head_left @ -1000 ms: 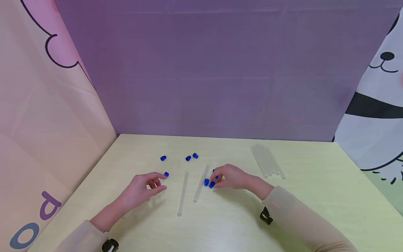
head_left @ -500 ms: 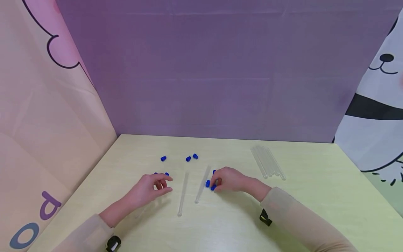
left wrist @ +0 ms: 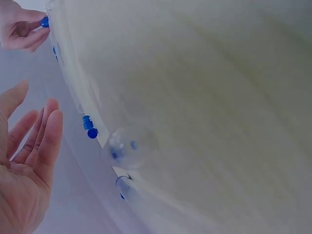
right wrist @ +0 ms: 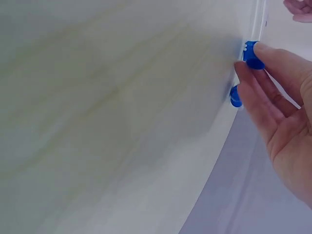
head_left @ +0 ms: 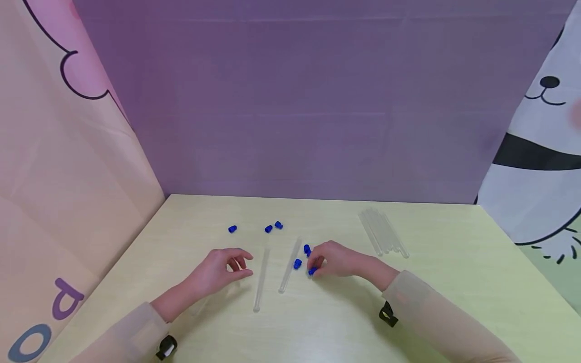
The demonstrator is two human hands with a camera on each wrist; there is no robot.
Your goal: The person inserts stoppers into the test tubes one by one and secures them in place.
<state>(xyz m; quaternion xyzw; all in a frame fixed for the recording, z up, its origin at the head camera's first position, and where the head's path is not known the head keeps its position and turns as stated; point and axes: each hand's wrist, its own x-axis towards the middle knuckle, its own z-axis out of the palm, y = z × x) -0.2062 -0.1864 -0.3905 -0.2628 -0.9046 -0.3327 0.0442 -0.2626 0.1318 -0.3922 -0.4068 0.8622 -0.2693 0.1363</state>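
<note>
My right hand [head_left: 333, 259] is low over the table, a blue cap [head_left: 312, 271] pinched between its thumb and fingertips. In the right wrist view the thumb presses on this cap [right wrist: 253, 54]. Another blue cap [head_left: 297, 263] lies just left of the fingers, and a further cap [head_left: 307, 248] sits behind them. Two clear test tubes [head_left: 260, 282] lie side by side between the hands. My left hand [head_left: 224, 269] hovers left of them, fingers loosely bent and holding nothing. Beneath it, clear tubes [head_left: 199, 305] show faintly, their far ends hidden by the hand.
A bundle of clear tubes [head_left: 383, 234] lies at the back right of the pale table [head_left: 436, 292]. Several blue caps [head_left: 269, 229] are scattered at the back left and middle. A purple partition [head_left: 317, 101] rises along the table's far edge.
My left hand has moved right, away from the capped tube ends it was near, which it now covers. My right hand has drawn one blue cap slightly right and nearer, apart from the others.
</note>
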